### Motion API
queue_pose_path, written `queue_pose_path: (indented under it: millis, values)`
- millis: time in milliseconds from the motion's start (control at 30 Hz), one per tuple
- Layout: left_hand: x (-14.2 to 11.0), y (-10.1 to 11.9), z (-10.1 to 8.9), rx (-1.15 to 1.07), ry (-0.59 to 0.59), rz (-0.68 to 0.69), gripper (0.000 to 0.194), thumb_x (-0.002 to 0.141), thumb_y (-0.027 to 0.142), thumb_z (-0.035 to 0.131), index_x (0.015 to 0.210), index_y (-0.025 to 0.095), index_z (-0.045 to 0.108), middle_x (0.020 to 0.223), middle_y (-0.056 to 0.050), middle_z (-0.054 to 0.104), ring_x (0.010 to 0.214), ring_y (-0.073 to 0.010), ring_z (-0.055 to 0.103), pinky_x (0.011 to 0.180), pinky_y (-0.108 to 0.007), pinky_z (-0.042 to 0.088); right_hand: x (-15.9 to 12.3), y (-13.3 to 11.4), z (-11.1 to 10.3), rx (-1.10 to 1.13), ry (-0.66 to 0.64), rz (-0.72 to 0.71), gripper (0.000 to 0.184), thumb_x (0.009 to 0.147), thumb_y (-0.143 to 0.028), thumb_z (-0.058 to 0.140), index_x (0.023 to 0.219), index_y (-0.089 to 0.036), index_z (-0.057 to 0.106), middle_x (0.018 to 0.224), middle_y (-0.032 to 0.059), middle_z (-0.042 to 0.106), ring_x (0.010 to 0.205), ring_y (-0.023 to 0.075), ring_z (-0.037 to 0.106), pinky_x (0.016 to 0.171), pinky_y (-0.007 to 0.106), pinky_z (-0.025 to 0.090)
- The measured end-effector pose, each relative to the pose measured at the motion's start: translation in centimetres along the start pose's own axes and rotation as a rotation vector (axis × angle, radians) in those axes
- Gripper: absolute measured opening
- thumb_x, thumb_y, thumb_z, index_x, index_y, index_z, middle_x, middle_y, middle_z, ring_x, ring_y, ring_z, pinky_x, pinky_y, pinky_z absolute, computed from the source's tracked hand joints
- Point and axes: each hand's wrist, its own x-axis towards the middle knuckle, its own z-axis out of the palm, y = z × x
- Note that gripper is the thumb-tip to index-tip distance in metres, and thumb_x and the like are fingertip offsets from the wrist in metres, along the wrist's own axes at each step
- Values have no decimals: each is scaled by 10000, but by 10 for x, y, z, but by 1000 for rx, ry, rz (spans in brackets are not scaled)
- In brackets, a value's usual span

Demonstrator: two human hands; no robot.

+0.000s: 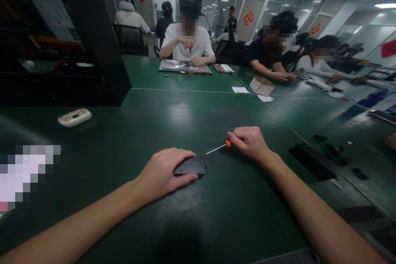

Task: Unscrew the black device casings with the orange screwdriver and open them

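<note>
Mouse (pixel 189 168) toward the tabletop's (pixel 148 119) near edge looks unopened as our left hand (pixel 165 168) clasps it, our right hand (pixel 249 140) a screwdriver (pixel 228 143).

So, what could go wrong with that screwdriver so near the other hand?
The screwdriver, held in the right hand, might slip against the dark device and jab the left hand gripping it. The device could also skid on the green table, since only that hand appears to steady it.
</note>
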Motion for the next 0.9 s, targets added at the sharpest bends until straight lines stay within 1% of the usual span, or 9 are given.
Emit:
queue_pose_path:
  millis: [200, 433, 500, 700, 900]
  values:
    - [0, 1, -1, -2, 4, -5, 406, 900, 436, 686, 1219, 196, 619, 1153, -92, 729, 1003, -267, 693, 883, -425, 547, -1, 1, 5, 30, -47, 6, 510, 1007, -361, 469, 538, -174, 545, 501, -23, 483, 467, 80, 416, 514, 241, 301]
    - [1, 3, -3, -22, -12, -11, 400, 886, 418, 703, 1205, 189, 628, 1143, -88, 732, 998, -268, 691, 882, -421, 545, 0, 1, 5, 84, -37, -24, 511, 1005, -328, 462, 518, -178, 494, 486, -34, 434, 458, 77, 388, 504, 237, 295]
    - [1, 3, -2, -20, -9, -10, 401, 886, 419, 699, 1207, 189, 628, 1138, -88, 732, 990, -266, 692, 872, -415, 548, 0, 0, 4, 77, -44, -32, 510, 1005, -327, 455, 517, -182, 489, 486, -32, 433, 464, 82, 394, 507, 241, 299]
    - [0, 1, -2, -29, 7, 12, 385, 896, 416, 687, 1202, 191, 626, 1132, -90, 726, 997, -257, 684, 874, -400, 544, 1, -1, 4, 31, -3, 17, 505, 999, -334, 468, 516, -185, 483, 492, -32, 434, 461, 82, 389, 505, 248, 286]
    - [-1, 0, -1, -54, 8, 54, 382, 889, 407, 700, 1193, 188, 626, 1125, -82, 725, 997, -253, 680, 878, -397, 533, 1, 1, 6, 55, -13, -24, 482, 1000, -320, 475, 537, -187, 496, 504, -31, 435, 491, 90, 405, 521, 249, 300]
